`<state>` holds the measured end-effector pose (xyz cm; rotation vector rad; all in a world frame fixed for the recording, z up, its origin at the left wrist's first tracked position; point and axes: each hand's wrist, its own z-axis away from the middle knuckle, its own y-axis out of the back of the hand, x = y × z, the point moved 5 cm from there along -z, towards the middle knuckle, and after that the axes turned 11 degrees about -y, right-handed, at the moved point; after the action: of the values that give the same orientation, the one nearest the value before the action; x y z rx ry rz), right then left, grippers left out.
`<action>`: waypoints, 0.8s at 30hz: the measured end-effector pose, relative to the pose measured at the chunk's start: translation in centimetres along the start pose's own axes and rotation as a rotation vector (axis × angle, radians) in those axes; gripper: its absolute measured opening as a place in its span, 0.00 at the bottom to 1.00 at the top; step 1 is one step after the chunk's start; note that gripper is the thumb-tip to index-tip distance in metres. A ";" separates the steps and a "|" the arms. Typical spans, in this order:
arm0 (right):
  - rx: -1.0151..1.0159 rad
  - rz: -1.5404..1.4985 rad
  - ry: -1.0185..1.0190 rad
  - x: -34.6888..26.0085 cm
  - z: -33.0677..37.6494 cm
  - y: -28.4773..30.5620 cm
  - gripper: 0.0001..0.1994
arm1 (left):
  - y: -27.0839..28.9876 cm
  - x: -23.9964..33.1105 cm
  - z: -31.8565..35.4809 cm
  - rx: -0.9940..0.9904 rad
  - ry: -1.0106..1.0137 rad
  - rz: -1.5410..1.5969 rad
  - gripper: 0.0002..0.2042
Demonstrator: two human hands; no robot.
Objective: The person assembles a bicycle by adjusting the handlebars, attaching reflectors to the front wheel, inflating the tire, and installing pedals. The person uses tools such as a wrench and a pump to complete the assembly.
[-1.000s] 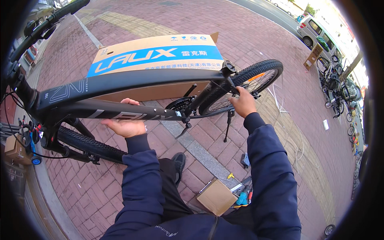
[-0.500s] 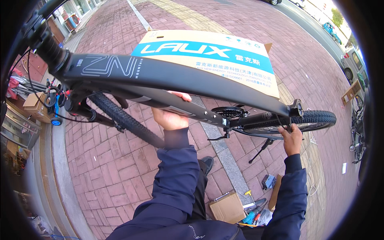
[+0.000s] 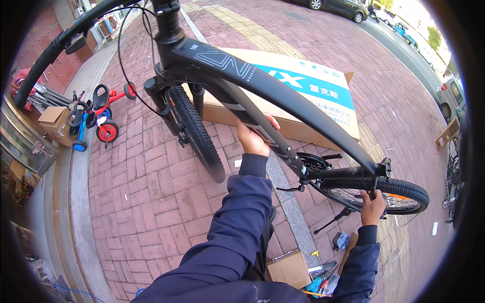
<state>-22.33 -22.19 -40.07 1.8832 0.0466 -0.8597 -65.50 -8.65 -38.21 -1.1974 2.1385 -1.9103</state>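
Observation:
A dark bicycle without a saddle slants across the view, handlebar at upper left. My left hand wraps around the down tube near its middle. Low at the rear, my right hand closes around a thin frame tube just below the open seat tube top. The rear wheel lies beyond that hand, partly covered by it. The knobby front wheel points toward me at the left. Below the frame, the kickstand sticks out.
A large flat carton lies behind the bicycle. Near my feet are a small cardboard box, a teal tool and other tools. Children's tricycles stand at left by a doorway step. A road with cars runs at upper right.
The bicycle's front end has swung right in view, so the frame slants more steeply. Handlebar and front wheel show more fully. My left hand moved right with the tube; both grips stay.

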 end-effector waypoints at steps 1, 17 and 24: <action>0.003 -0.024 0.012 0.1 -0.2 0.0 0.14 | 0.0 -0.1 0.1 0.013 -0.001 0.005 0.32; 0.157 -0.068 0.075 0.4 0.4 -1.9 0.17 | -20.0 47.5 -4.7 0.192 -1.550 -2.750 0.27; 0.098 0.029 0.145 0.5 1.0 -1.7 0.19 | -17.0 48.7 -0.1 0.236 -1.394 -2.859 0.29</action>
<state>-23.19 -22.32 -41.90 2.0305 0.0668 -0.7159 -91.16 -34.53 -1.65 2.4164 1.1452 -0.3226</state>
